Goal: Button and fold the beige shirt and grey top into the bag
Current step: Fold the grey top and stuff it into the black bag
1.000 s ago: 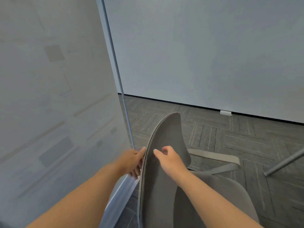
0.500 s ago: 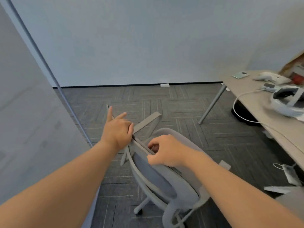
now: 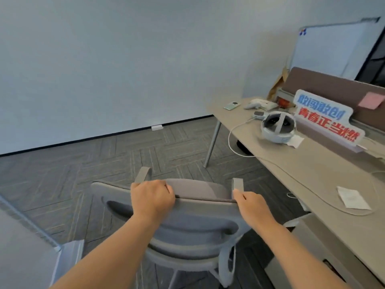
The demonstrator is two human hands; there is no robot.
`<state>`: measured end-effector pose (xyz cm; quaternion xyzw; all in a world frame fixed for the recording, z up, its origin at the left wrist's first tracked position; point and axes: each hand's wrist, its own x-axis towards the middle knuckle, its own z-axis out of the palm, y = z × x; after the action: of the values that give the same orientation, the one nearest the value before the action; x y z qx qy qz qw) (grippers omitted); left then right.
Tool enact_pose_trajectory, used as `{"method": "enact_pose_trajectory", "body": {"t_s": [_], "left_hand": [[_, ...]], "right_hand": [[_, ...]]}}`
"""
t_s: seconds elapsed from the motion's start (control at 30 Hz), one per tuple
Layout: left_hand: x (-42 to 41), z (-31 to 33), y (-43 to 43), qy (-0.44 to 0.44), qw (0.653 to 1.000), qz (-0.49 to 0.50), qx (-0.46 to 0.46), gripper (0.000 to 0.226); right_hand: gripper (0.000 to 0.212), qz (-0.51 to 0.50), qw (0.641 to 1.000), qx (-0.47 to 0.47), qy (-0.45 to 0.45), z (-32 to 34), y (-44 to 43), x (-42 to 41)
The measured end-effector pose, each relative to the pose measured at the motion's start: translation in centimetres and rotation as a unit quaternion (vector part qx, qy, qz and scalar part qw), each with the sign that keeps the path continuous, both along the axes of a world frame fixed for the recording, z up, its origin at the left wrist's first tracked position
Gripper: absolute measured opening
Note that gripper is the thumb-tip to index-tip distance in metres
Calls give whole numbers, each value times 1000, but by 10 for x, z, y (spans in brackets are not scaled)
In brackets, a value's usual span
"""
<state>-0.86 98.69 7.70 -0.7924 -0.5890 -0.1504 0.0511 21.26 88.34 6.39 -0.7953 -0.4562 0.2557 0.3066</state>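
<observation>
— Where are the hands?

— Both on the chair (image 3: 187, 217), seen from behind and above; the left hand (image 3: 152, 199) sits on the top rim of the backrest, left of the middle; its fingers are curled together over the rim and clamped on it, knuckles up.

— And the other?

— The right hand (image 3: 252, 205) holds the same rim at its right corner, just beside the right armrest (image 3: 238, 185); its fingers bend over the far side, close together, tips hidden; the two hands are well apart along the rim.

— The shirt, the top, the bag?

— I cannot tell where they lie; this view does not show them.

— What is around?

— Grey carpet (image 3: 83, 163) under the chair; a desk (image 3: 312, 174) to the right, its near edge close to the right arm; on it a white headset (image 3: 278, 127) with a cable (image 3: 231, 138) looping off the edge, a sign (image 3: 327, 119) with blue and red lettering behind the headset, a phone (image 3: 231, 105) near the far corner, and a paper slip (image 3: 353, 198) nearer the camera; a whiteboard (image 3: 329, 51) leans behind the desk.
</observation>
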Motion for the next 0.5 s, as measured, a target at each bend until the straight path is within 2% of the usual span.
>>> {"method": "enact_pose_trajectory", "body": {"t_s": [0.23,0.37,0.5], "left_hand": [[65,10,71,62,997,-7,-35,31],[93,8,120,62,997,-36,-36,37],[127,5,164,48,995,-82,-30,33]], "right_hand": [[49,-32,998,57,25,-6,45,51],[51,-57,995,85,7,-18,77,74],[53,-111,988,96,-38,-27,108,96]]}}
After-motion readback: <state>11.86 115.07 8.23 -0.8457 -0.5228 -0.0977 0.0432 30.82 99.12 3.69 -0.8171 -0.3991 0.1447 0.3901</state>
